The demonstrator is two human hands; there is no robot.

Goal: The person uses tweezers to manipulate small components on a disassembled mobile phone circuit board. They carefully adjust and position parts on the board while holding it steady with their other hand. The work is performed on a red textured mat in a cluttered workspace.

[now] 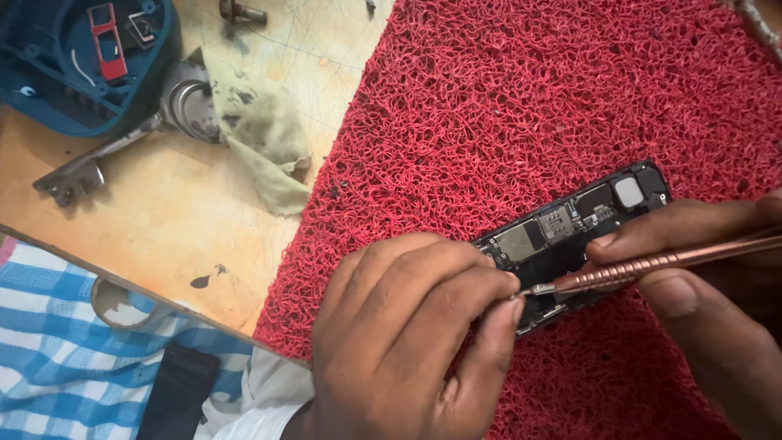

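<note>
Between the two sets of fingers, on the red mesh mat (521, 106), lies an opened phone (570, 236): light, stiff, fragile inside, best gripped by its edges. Left hand (407, 334) pinches its near edge; right hand (709, 285) fingers pinch a copper-coloured screwdriver (643, 265). Beyond, the worktop (179, 220) carries a rag (265, 138).
</note>
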